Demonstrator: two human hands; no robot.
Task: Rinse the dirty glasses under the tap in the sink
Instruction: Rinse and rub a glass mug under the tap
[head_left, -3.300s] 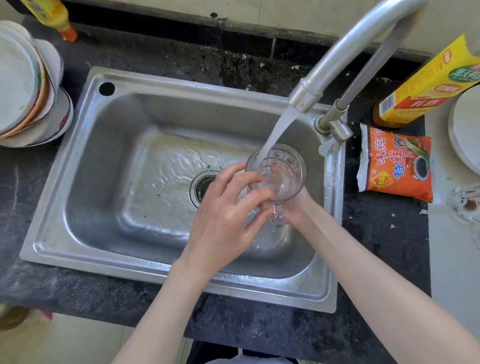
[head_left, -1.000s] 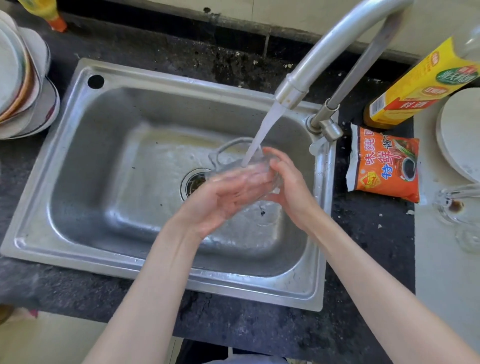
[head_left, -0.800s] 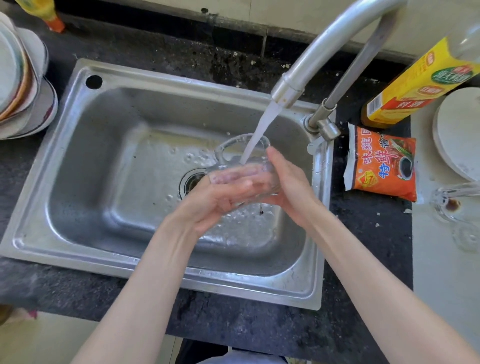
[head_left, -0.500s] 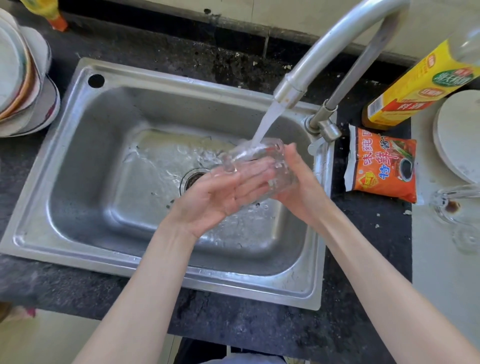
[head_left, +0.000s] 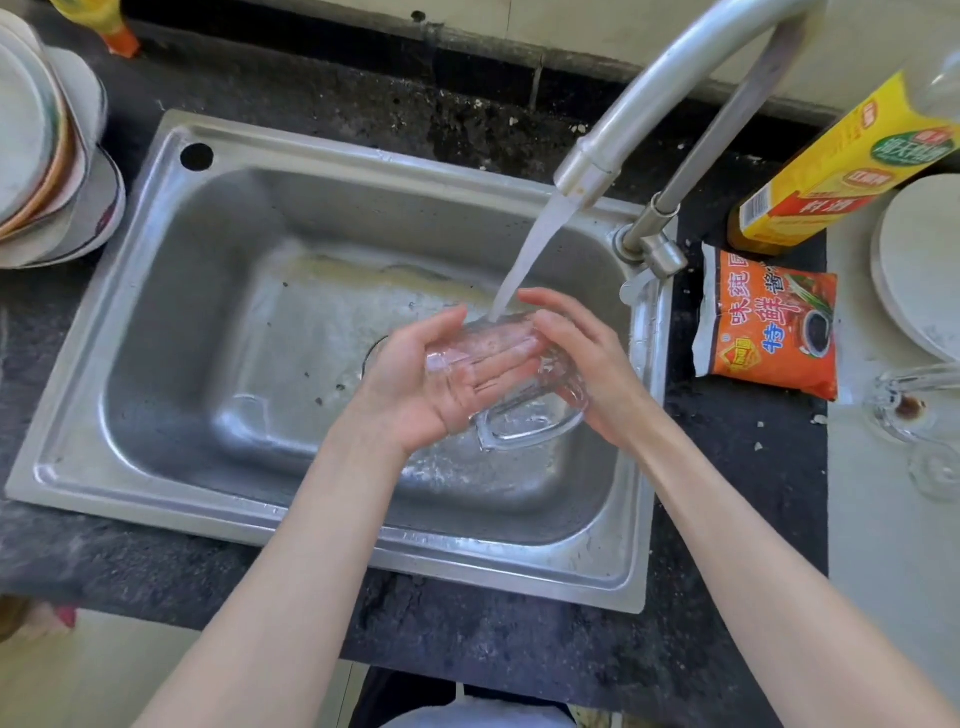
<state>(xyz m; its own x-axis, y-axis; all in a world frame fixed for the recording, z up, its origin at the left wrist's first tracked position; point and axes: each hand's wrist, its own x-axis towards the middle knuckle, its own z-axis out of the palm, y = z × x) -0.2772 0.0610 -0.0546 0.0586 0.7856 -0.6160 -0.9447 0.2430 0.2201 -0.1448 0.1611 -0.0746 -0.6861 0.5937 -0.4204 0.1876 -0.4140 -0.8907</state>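
A clear glass mug (head_left: 524, 410) with a handle lies on its side between my two hands, over the right half of the steel sink (head_left: 171, 291). Its handle points down toward me. My left hand (head_left: 415, 379) cups it from the left, palm up. My right hand (head_left: 587, 364) presses against its right side. Water runs from the tap (head_left: 623, 124) onto the top of the mug. Two more glasses (head_left: 904, 410) lie on the pale counter at the far right, one with a brown stain inside.
Stacked plates (head_left: 47, 156) sit left of the sink. An orange seasoning packet (head_left: 769, 327), a yellow box (head_left: 831, 166) and a white plate (head_left: 919, 260) lie to the right. The sink drain (head_left: 371, 353) shows just left of my left hand.
The mug has been turned between my hands under the running water; its handle, earlier on the far side, now points down toward me. Both hands stayed under the stream.
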